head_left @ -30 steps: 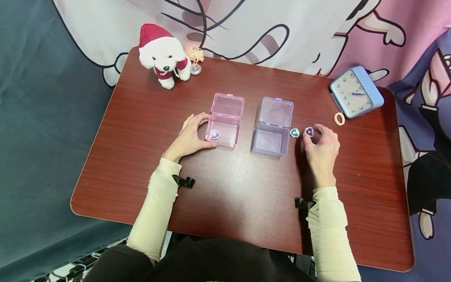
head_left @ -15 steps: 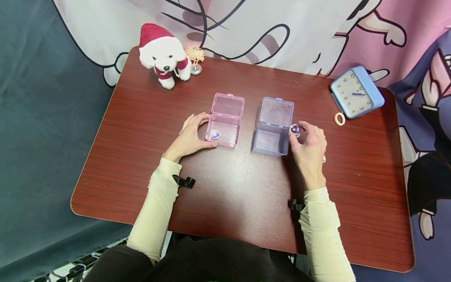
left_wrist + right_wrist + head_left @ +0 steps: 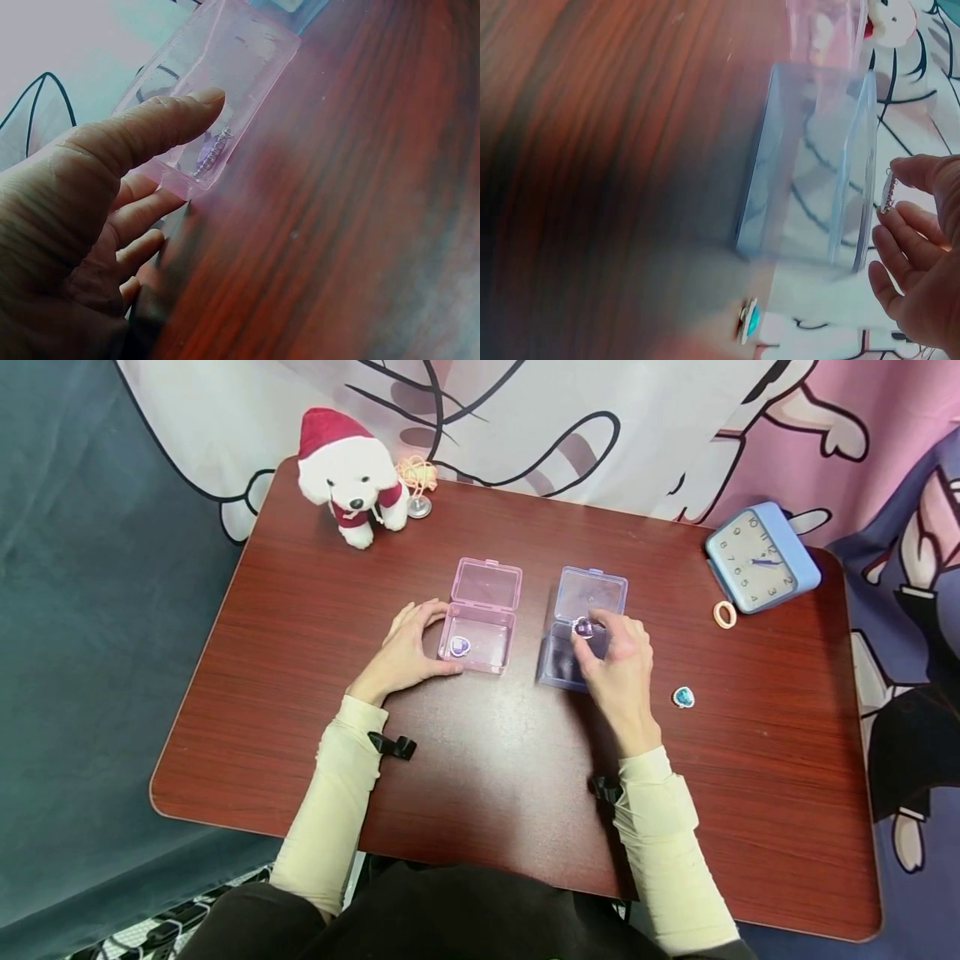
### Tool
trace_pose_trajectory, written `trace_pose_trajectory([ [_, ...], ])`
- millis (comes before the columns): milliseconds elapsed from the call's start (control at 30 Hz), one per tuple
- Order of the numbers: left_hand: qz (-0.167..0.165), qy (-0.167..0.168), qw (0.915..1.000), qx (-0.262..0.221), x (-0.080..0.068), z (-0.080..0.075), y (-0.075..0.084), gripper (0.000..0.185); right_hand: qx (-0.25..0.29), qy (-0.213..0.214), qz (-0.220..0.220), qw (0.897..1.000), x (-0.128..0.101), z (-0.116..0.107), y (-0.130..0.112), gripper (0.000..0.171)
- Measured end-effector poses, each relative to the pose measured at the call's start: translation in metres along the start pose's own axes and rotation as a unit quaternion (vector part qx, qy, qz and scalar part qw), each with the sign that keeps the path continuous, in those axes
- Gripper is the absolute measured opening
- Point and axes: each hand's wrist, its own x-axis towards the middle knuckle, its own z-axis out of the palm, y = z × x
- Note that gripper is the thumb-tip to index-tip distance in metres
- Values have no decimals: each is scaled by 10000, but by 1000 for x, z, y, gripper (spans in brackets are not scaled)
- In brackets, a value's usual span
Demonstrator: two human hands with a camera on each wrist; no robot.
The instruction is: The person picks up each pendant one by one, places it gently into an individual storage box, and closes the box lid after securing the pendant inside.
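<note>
My right hand (image 3: pixel 611 653) pinches a purple heart-shaped gem (image 3: pixel 583 627) over the open blue plastic box (image 3: pixel 581 610); the right wrist view shows the gem (image 3: pixel 889 192) edge-on between fingertips beside the box (image 3: pixel 810 165). My left hand (image 3: pixel 402 652) grips the left side of the open pink box (image 3: pixel 483 614), thumb on its front wall (image 3: pixel 199 112). Another purple gem (image 3: pixel 459 647) lies inside the pink box. A teal heart gem (image 3: pixel 682 697) lies on the table right of my right hand, also in the right wrist view as the teal gem (image 3: pixel 748 319).
The dark red table (image 3: pixel 480 777) also carries a white plush dog with a red hat (image 3: pixel 347 477) and a small ring stand (image 3: pixel 416 485) at the back left, a blue clock (image 3: pixel 759 564) and a peach hair tie (image 3: pixel 723 614) at the back right.
My right hand picked up the purple gem and carried it left, over the blue box. The teal gem now lies lower right of the hand. The left hand stayed on the pink box.
</note>
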Motion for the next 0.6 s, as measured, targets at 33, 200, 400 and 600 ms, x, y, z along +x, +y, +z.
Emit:
trace_pose_trajectory([
  [33, -6, 3, 10000, -4, 0, 0, 0, 93, 16, -48, -28, 10000, 1, 2, -3, 36],
  [200, -12, 9, 10000, -25, 0, 0, 1, 94, 169, -238, -236, 9993, 4, 17, -17, 34],
  [400, -36, 25, 10000, -15, -1, -1, 1, 93, 319, -507, -433, 9973, 8, 36, -37, 35],
  [600, -20, 25, 10000, 6, -1, -1, 1, 93, 337, -905, -610, 9935, 9, 54, -50, 34],
])
